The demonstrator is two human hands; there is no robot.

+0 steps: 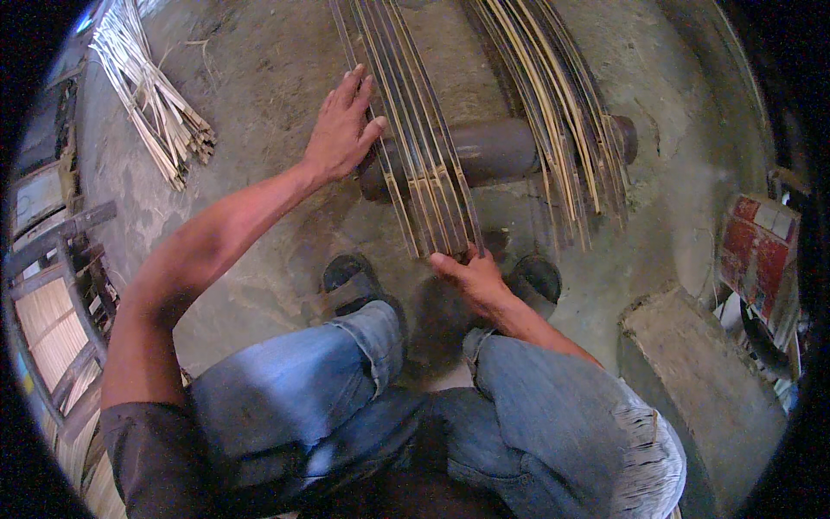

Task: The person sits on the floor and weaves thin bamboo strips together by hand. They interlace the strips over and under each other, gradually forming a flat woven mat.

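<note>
Several long, thin bamboo strips point(415, 130) lie side by side in front of me, their near ends resting across a dark brown cylinder point(493, 151). My left hand point(344, 130) is at the left side of this row, fingers stretched out and touching the leftmost strip, thumb apart. At the near ends my right hand point(475, 278) is closed, thumb and fingers around the tips of the strips. Its fingertips are partly hidden. To the right, a second group of bamboo strips point(553, 95), some pale and some dark, lies over the same cylinder.
A bundle of pale split strips point(151, 95) lies on the floor at the far left. A wooden frame point(73, 294) stands at the left edge. On the right are a rough block point(692, 372) and a worn red panel point(759, 246). My sandalled feet point(353, 281) flank the strip ends.
</note>
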